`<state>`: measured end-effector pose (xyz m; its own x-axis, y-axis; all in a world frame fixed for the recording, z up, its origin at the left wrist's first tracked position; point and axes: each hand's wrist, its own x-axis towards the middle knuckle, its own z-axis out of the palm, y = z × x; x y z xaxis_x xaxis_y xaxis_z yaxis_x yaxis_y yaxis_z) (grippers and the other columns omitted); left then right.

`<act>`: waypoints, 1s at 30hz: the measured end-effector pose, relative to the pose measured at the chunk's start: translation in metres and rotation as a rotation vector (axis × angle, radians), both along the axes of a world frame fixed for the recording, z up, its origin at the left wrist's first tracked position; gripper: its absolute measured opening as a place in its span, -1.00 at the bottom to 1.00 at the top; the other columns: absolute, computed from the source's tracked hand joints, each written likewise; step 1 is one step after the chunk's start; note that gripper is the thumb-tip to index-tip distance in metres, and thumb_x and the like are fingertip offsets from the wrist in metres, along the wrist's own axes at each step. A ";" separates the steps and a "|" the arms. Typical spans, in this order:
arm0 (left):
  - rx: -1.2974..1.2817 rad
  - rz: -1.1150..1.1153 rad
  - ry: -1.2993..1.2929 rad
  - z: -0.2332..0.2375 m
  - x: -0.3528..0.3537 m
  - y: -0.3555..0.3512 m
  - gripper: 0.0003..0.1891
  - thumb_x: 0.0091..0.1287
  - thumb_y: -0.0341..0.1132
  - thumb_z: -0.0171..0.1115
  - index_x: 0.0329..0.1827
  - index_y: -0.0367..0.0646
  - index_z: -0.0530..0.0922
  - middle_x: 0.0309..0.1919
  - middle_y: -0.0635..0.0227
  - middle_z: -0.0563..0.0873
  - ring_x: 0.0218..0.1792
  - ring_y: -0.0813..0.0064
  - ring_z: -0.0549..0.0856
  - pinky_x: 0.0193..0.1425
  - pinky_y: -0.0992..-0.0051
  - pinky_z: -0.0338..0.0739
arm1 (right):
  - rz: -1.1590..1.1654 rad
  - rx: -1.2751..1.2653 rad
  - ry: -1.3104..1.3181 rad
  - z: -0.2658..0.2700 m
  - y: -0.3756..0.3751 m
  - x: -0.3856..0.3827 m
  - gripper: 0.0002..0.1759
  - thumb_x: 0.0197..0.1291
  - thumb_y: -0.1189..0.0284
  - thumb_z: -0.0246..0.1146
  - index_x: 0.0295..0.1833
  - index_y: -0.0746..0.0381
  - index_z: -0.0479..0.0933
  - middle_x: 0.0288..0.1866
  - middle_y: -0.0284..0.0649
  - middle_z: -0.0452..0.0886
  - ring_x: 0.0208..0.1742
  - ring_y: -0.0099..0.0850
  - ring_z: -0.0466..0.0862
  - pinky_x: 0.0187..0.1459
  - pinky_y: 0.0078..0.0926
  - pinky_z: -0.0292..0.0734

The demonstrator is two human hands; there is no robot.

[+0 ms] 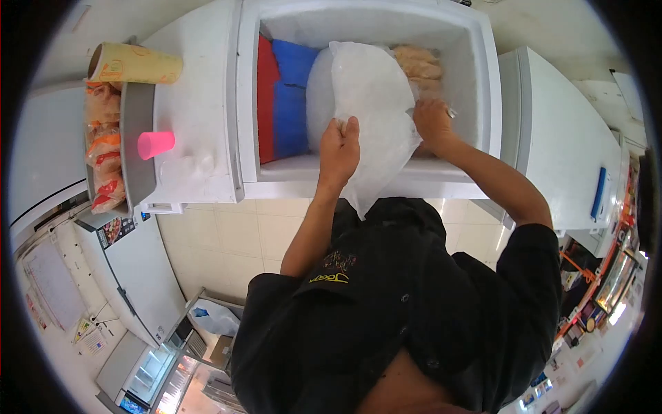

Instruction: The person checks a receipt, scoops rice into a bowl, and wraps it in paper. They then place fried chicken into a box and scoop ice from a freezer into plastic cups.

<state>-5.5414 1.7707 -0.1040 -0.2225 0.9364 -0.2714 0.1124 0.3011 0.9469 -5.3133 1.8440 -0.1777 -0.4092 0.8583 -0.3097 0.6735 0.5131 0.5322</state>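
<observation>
A large white plastic bag [376,96] spreads over the open chest freezer [378,190], its lower tip hanging past the front rim toward my body. My left hand [339,148] is closed on the bag's left edge, thumb upward. At the bag's right side my right hand [433,124] forms a fist on the edge of the plastic. Behind the bag, a rounded frosty white bundle partly shows. Blue packs [289,103] and a red pack [265,96] lie at the freezer's left. Light brown bagged food [419,65] sits at the back right, partly hidden.
On the white surface to the left stand a pink cup [156,144], a crumpled clear bag [187,171] and a grey tray [138,131] beside packaged food. A yellow roll [136,63] lies across the tray's far end. Another white freezer [562,138] flanks the right.
</observation>
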 end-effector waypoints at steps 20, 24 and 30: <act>-0.019 -0.047 0.001 -0.010 -0.010 -0.010 -0.75 0.28 -0.38 0.25 -0.22 -0.37 0.37 -0.44 0.03 0.61 -0.47 0.29 0.61 -0.32 0.32 0.48 | 0.135 -0.396 0.225 -0.051 0.049 0.012 -0.85 0.13 0.51 0.23 -0.29 0.21 0.73 -0.26 -0.13 0.76 -0.17 -0.15 0.78 -0.15 -0.21 0.69; 0.026 -0.086 -0.002 -0.014 -0.016 -0.009 -0.77 0.26 -0.43 0.24 -0.17 -0.33 0.38 -0.48 0.17 0.54 -0.46 0.40 0.56 -0.31 0.38 0.49 | 0.115 -0.486 0.156 -0.050 0.060 0.020 -0.84 0.15 0.46 0.26 -0.19 0.22 0.71 -0.20 -0.10 0.76 -0.10 -0.15 0.78 -0.08 -0.20 0.70; 0.005 -0.022 -0.272 -0.031 -0.027 -0.006 -0.84 0.41 -0.43 0.22 -0.30 -0.17 0.40 -0.52 0.54 0.38 -0.47 0.70 0.39 -0.41 0.52 0.32 | -0.305 -0.627 0.401 -0.046 0.038 0.065 -0.45 0.23 0.32 0.26 0.30 0.33 0.40 -0.01 0.12 0.70 0.00 0.05 0.73 0.09 -0.07 0.61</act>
